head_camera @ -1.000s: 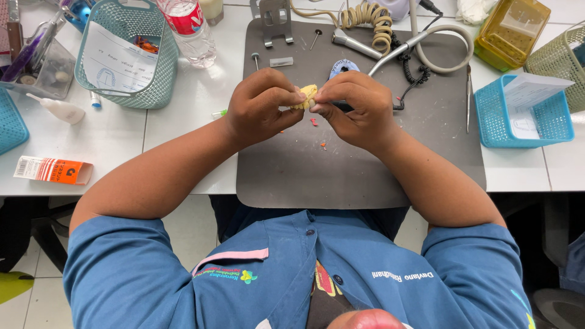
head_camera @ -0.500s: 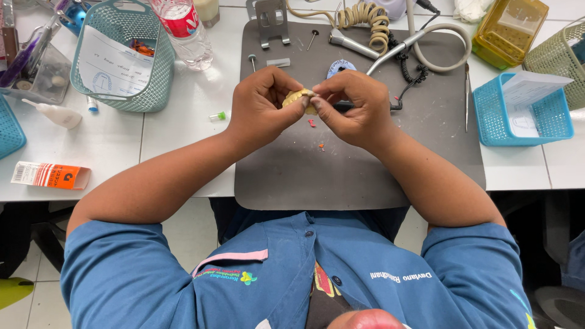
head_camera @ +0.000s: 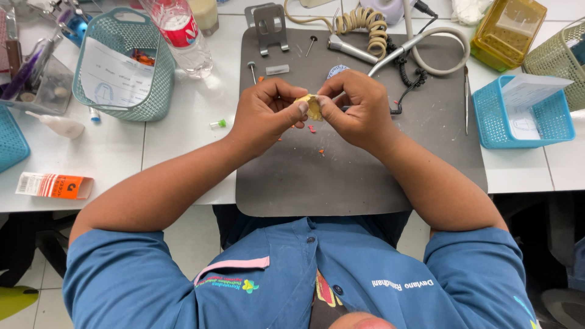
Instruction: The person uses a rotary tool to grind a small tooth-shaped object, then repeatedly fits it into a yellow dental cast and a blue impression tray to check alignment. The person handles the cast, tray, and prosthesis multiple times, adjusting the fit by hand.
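Note:
My left hand and my right hand meet over a dark grey work mat. Between their fingertips they pinch a small pale yellow piece, most of it hidden by my fingers. A thin tool shaft pokes out behind my right hand. Small red crumbs lie on the mat just below the hands.
A handpiece with a coiled cord and a metal stand sit at the mat's far edge. Teal baskets with papers, a plastic bottle, a yellow box and an orange carton surround the mat.
Both hands stay together on the yellow piece, with fingers shifting slightly around it. The view has tilted a little.

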